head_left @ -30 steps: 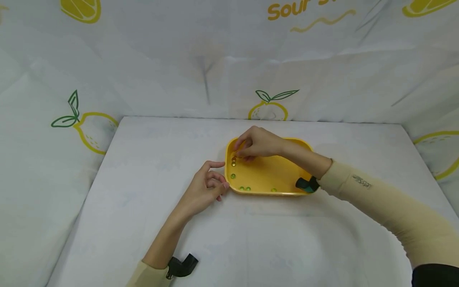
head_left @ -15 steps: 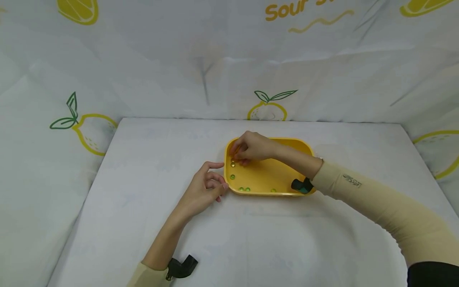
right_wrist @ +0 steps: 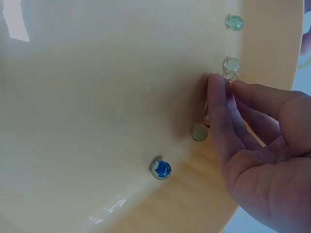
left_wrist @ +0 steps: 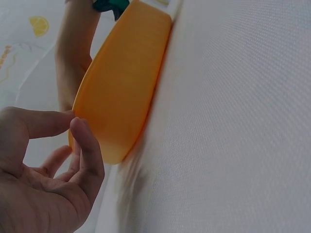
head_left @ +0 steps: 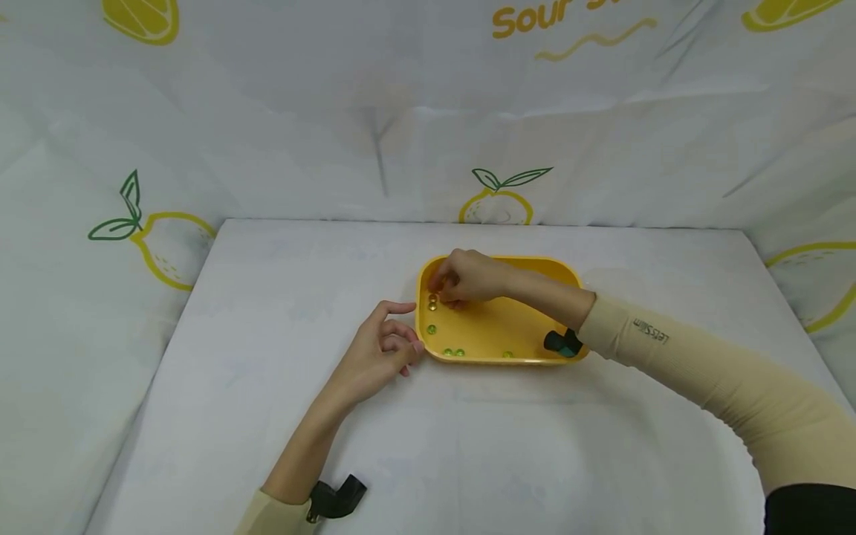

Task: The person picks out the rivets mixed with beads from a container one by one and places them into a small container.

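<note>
Glass marbles lie in a yellow tray point(head_left: 498, 327), mostly along its left and near sides. My right hand point(head_left: 471, 275) reaches into the tray's far left corner. In the right wrist view, its thumb and fingertips pinch a clear marble point(right_wrist: 231, 76), partly hidden, beside a pale marble point(right_wrist: 232, 64). A greenish marble point(right_wrist: 198, 131) lies by the fingers, and a blue-and-white marble point(right_wrist: 161, 169) rests farther off. My left hand point(head_left: 377, 353) is at the tray's left end, with index finger and thumb touching the outside of its wall, other fingers loosely bent.
Along the near side of the tray are several green marbles point(head_left: 459, 352). A white cloth point(head_left: 267, 319) covers the table, and a lemon-print sheet point(head_left: 301, 111) hangs behind it. A black wrist mount point(head_left: 564, 343) overhangs the tray's near right corner.
My right hand has shifted slightly left and nearer inside the tray, staying over the marbles at its left end. The left hand keeps its place at the tray.
</note>
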The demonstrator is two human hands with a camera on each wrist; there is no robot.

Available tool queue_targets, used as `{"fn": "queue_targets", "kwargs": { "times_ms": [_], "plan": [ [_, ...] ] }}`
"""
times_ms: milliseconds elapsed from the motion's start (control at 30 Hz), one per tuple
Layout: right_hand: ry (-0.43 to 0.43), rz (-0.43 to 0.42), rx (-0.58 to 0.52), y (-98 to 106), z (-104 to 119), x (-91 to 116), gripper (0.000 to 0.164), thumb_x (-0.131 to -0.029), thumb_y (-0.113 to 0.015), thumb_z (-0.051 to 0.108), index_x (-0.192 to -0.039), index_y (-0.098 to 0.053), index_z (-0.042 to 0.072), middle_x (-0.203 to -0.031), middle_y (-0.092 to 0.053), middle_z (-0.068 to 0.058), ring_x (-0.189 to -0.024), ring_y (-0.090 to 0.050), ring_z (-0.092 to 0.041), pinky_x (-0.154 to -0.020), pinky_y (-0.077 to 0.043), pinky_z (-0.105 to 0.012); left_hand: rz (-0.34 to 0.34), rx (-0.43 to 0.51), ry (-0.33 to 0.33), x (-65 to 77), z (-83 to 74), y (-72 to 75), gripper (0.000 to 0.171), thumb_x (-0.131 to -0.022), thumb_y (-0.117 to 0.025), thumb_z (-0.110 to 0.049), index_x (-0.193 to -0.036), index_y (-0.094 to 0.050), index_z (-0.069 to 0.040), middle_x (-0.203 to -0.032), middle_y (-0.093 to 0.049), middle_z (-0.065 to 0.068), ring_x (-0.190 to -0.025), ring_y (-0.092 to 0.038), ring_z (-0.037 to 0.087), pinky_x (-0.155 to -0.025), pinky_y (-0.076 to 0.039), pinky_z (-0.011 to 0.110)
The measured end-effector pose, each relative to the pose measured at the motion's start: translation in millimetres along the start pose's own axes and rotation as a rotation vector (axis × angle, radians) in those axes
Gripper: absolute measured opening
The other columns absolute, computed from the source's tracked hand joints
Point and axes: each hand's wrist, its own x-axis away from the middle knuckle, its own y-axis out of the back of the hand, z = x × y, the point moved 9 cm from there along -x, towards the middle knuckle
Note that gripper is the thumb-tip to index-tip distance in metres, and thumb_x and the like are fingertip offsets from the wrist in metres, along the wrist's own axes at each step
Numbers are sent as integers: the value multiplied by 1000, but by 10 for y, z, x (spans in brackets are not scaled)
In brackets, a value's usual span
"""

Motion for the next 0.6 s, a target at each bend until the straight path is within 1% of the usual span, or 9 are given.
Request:
{"fn": "queue_targets", "kwargs": {
  "times_ms": [100,233,367,600],
  "plan": [
    [-2,-3,20,0,4,-14,26,-102,-68,2,-126,-76,-4,-95,-81,-16,-75,-76,-20,-76,-68,-32,4,1,-10,1,-9,9,57,-99,-69,-2,-151,-49,-11,-106,-69,14,-81,-69,30,-66,-62,31],
    [-3,-12,28,5,-15,-1,24,-101,-68,1,-123,-77,-6,-99,-81,-16,-76,-76,-19,-75,-67,-29,9,-14,-21,0,-24,2,56,-100,-70,-3,-151,-48,-11,-105,-69,14,-75,-68,25,-66,-62,31],
    [-14,-18,14,1,-34,13,22,-100,-70,1,-120,-78,-5,-101,-81,-16,-77,-74,-16,-75,-67,-27,8,-27,-30,1,-42,1,57,-101,-72,-4,-152,-48,-11,-104,-70,15,-70,-66,21,-66,-62,30],
    [-26,-10,-19,-17,-80,22,19,-99,-74,3,-117,-79,-3,-107,-82,-16,-80,-74,-14,-76,-68,-26,6,-22,-23,4,-34,6,57,-100,-71,-3,-152,-48,-11,-104,-70,14,-71,-66,20,-66,-62,30]
  ]
}}
